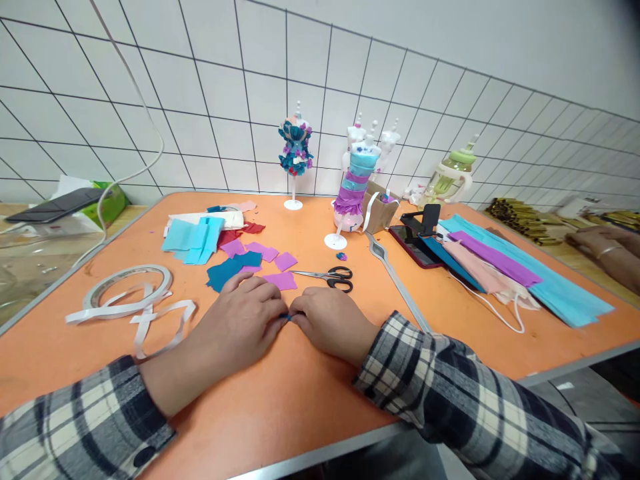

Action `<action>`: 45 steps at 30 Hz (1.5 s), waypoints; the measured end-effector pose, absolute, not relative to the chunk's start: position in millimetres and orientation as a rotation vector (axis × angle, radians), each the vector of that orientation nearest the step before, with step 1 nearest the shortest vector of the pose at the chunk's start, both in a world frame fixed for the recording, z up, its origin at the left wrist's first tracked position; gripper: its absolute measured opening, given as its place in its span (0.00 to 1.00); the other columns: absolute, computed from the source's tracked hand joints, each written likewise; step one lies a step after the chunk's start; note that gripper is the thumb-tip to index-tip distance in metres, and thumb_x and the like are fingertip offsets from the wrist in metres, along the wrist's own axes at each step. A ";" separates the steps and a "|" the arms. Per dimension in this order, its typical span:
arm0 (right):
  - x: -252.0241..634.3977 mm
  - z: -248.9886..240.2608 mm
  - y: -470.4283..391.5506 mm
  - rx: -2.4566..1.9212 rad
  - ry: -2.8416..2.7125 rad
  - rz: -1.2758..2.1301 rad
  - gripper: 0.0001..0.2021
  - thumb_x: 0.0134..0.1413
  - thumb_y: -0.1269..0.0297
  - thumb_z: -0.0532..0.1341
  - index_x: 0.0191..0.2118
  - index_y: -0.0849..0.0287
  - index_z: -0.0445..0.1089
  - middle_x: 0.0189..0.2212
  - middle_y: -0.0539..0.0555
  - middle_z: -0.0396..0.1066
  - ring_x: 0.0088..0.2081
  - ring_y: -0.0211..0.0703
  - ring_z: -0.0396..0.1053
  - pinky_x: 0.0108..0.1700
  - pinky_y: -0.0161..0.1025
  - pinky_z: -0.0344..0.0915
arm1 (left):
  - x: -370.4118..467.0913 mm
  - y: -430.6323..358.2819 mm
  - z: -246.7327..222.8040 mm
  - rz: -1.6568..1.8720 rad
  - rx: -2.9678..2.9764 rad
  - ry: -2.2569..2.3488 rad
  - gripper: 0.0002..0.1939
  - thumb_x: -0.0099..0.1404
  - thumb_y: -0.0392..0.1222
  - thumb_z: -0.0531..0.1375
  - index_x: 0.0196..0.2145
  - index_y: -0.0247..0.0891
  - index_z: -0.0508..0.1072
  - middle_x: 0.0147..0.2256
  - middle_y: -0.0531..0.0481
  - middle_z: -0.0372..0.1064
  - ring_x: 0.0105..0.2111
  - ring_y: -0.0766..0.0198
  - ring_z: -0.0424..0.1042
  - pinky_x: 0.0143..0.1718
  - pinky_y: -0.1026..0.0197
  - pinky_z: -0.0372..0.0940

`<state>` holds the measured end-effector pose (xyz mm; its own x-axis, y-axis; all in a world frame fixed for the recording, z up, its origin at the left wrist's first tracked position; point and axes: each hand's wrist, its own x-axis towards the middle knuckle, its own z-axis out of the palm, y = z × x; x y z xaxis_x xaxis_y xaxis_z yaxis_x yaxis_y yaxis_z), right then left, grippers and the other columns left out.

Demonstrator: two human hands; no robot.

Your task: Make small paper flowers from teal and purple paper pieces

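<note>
My left hand (249, 316) and my right hand (330, 321) meet at the middle of the orange table, fingers closed. Between their fingertips a tiny bit of dark blue paper (289, 318) shows; most of it is hidden by the fingers. Just beyond my left hand lie dark blue paper pieces (223, 272) and cut purple paper squares (280, 281). Black-handled scissors (336, 275) rest beyond my right hand, blades pointing left. A small blue and purple scrap (341, 256) sits behind the scissors.
A tape roll (95, 293) with loose white strips lies left, near light blue paper (194, 239). Small decorated mannequins (295, 150) on stands are at the back. Right are a phone (413, 247), crepe paper sheets (560, 293), a green-lidded bottle (453, 177) and another person's hand (607, 247).
</note>
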<state>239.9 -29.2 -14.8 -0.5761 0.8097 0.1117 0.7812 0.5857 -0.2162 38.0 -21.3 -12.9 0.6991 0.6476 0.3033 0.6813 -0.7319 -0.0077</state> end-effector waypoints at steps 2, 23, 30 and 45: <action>239.9 -14.5 -29.7 -1.339 -2.615 0.221 0.14 0.69 0.65 0.55 0.42 0.58 0.79 0.37 0.55 0.77 0.37 0.45 0.73 0.34 0.39 0.58 | 37.8 -20.0 -13.4 -0.444 -2.810 -1.091 0.11 0.70 0.41 0.57 0.33 0.42 0.78 0.33 0.48 0.75 0.39 0.51 0.72 0.51 0.43 0.58; 250.2 -13.6 -15.3 -1.233 -2.486 0.263 0.12 0.67 0.67 0.58 0.49 0.59 0.79 0.44 0.56 0.77 0.47 0.46 0.70 0.51 0.42 0.62 | 30.8 -27.5 -17.7 -0.517 -2.959 -1.002 0.11 0.68 0.34 0.55 0.34 0.42 0.77 0.33 0.49 0.75 0.38 0.54 0.72 0.44 0.50 0.62; 254.6 -15.7 -10.2 -1.267 -2.612 0.194 0.11 0.68 0.67 0.58 0.44 0.57 0.79 0.38 0.55 0.76 0.44 0.45 0.71 0.45 0.41 0.61 | 30.8 -25.8 -17.8 -0.526 -2.949 -0.975 0.11 0.70 0.35 0.57 0.35 0.43 0.79 0.33 0.49 0.76 0.37 0.55 0.72 0.42 0.51 0.62; 249.5 -15.1 -15.0 -1.205 -2.596 0.327 0.11 0.66 0.67 0.60 0.46 0.55 0.82 0.41 0.53 0.80 0.45 0.45 0.74 0.44 0.39 0.61 | 33.0 -22.4 -22.8 -0.526 -2.966 -1.007 0.13 0.71 0.35 0.54 0.38 0.41 0.80 0.35 0.47 0.77 0.39 0.54 0.73 0.42 0.51 0.65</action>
